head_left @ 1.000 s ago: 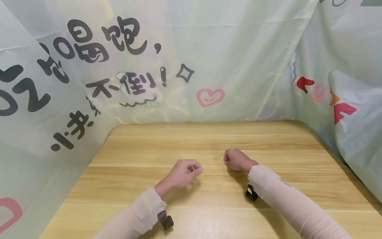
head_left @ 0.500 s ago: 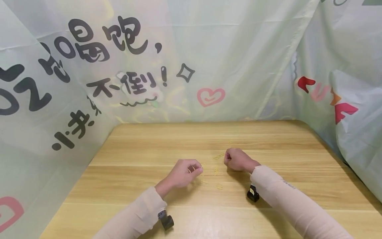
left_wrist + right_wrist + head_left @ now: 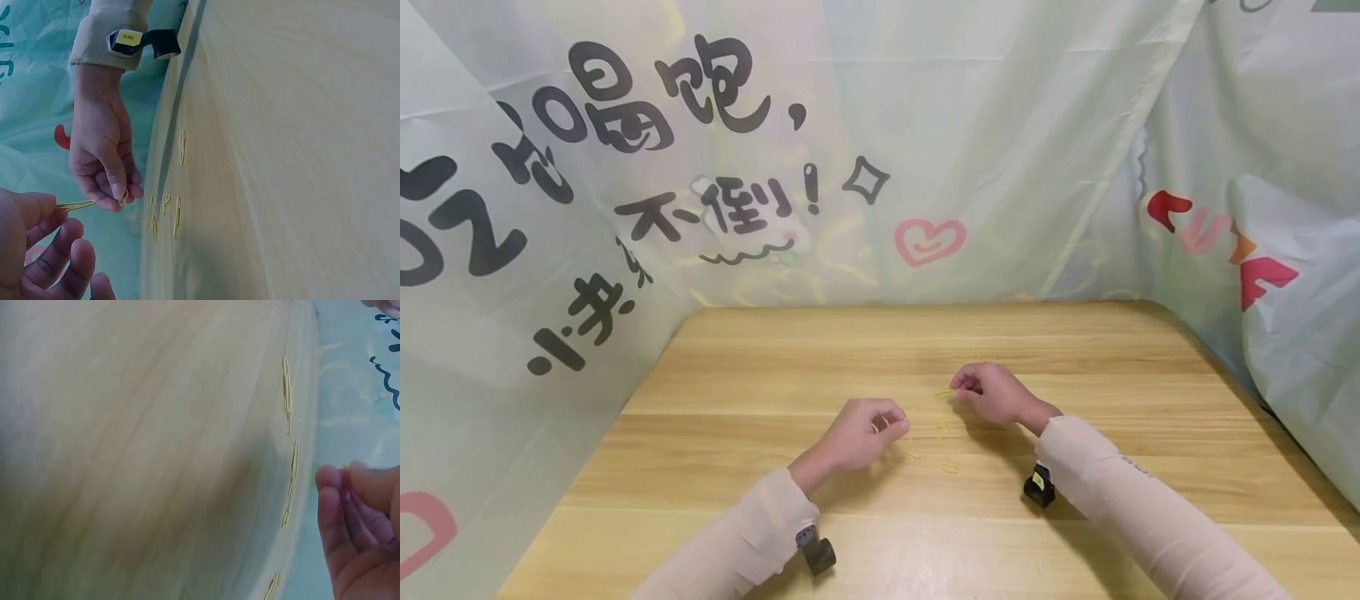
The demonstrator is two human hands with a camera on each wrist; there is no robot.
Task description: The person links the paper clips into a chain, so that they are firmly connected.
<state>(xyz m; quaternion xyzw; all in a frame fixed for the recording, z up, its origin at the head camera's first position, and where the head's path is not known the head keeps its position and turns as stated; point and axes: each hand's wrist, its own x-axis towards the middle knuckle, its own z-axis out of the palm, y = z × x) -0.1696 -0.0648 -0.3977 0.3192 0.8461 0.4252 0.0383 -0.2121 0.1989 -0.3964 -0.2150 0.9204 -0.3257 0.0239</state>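
Note:
Thin yellow bands lie on the wooden table, one loop [image 3: 949, 467] towards the front and a small bunch [image 3: 943, 427] between the hands. My left hand [image 3: 861, 435] pinches several yellow bands [image 3: 76, 205] between thumb and forefinger, their loops sticking out in the left wrist view. To the right and a little farther back, my right hand [image 3: 996, 393] is over the table beside another band [image 3: 943, 393]. At its fingertips the left wrist view shows a small yellow band [image 3: 124, 199]; in the right wrist view only a tiny yellow bit [image 3: 345, 467] shows between thumb and finger.
A printed pale curtain [image 3: 1000, 150] hangs behind the table [image 3: 760, 358] and along both sides. Each sleeve carries a small black camera, on the left wrist [image 3: 817, 552] and the right wrist [image 3: 1039, 487]. A faint yellow band [image 3: 976, 353] lies behind the right hand.
My right hand has shifted slightly left and away from me, its fingers less tightly curled and nearer the band beside it. My left hand has stayed in place.

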